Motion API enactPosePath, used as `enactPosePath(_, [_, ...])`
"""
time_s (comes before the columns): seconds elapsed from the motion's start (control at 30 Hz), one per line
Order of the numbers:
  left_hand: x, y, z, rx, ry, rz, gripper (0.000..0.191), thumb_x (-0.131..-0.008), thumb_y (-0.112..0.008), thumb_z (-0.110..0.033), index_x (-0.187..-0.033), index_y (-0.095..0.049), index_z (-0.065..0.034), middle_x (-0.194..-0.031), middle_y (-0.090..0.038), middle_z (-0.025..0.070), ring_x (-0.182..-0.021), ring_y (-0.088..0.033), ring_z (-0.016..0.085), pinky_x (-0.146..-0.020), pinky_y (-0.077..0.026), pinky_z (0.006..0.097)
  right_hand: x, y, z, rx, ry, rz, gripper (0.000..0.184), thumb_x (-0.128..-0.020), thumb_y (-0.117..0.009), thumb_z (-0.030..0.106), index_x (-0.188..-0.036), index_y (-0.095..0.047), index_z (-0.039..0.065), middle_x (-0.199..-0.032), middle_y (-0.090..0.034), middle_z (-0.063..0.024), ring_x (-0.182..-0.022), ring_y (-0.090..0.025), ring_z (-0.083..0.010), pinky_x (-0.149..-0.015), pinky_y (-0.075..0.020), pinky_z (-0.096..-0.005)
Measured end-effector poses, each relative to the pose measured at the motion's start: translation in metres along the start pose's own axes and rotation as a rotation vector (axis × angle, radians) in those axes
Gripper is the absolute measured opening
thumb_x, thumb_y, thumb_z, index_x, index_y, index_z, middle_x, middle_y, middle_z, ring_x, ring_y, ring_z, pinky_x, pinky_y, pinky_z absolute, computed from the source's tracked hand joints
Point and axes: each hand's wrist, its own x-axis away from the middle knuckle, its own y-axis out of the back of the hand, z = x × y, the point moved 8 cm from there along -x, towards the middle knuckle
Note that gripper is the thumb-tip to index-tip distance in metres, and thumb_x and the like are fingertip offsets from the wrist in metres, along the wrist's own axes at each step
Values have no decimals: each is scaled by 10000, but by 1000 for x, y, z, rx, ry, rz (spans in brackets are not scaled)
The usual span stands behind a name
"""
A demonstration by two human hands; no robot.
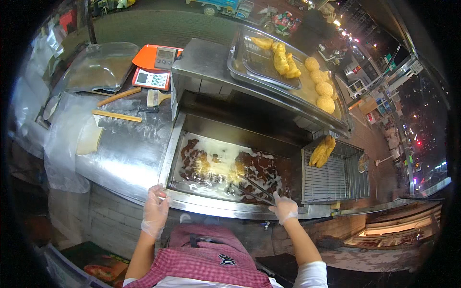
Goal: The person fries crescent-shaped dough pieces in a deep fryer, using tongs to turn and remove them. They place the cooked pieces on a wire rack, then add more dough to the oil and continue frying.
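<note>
My right hand (285, 208), in a clear plastic glove, grips a pair of long dark chopsticks (258, 187). Their far ends reach into the foaming oil of a steel fryer (230, 169). Pale yellow dough (236, 168) shows partly among the bubbles near the tips; foam hides its shape. My left hand (156, 207), also gloved, is raised at the fryer's near left corner with fingers loosely curled, and no object shows in it. Fried dough sticks (322, 151) lie on a wire rack (326, 180) to the right of the oil.
A steel shelf behind the fryer bears trays (248, 77) with fried dough sticks (281, 61) and sesame balls (324, 89). On the left counter lie plastic-covered dough (90, 138), wooden sticks (117, 116), a brush (156, 98) and a scale (151, 78). A person (317, 25) stands beyond the stall.
</note>
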Motion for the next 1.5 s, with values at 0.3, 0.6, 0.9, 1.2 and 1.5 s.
enactPosePath(0.3, [23,10,-5,-94,18,-147,502,-882,-661,7,-1345,-468,28,-1008,-526,55,-914,-523,134,-813,-458,255,-89,-12,-9,151,221,59,600,-875,-694,440,-1367,-545,131,-977,-714,-105,-970,-692,-293,-760,-549,-438])
enactPosePath(0.6, [44,-26,-16,20,94,-212,481,-907,-643,-14,-1343,-448,45,-1030,-518,62,-912,-517,138,-810,-460,259,-124,-3,-20,336,362,37,424,-937,-600,256,-1345,-589,141,-937,-717,-62,-911,-708,-250,-665,-529,-413])
enactPosePath(0.9, [51,-35,-33,-16,98,-233,480,-916,-619,-7,-1354,-432,47,-1053,-510,63,-909,-516,134,-820,-463,257,-100,7,-66,281,266,159,555,-847,-695,465,-1246,-638,83,-1000,-731,-121,-983,-697,-306,-783,-540,-436])
enactPosePath(1.2, [43,-38,-31,20,83,-204,491,-911,-612,17,-1365,-426,42,-1058,-515,54,-892,-519,122,-797,-468,254,-82,-27,-41,451,293,325,221,-912,-636,298,-981,-781,146,-1003,-753,-28,-962,-715,-237,-690,-511,-405])
enactPosePath(1.5, [47,-20,-27,65,141,-274,524,-899,-635,24,-1378,-422,35,-1073,-521,58,-877,-534,122,-769,-481,256,-95,-38,-6,615,331,516,275,-822,-732,241,-1067,-763,122,-1084,-729,-45,-983,-698,-257,-690,-502,-447])
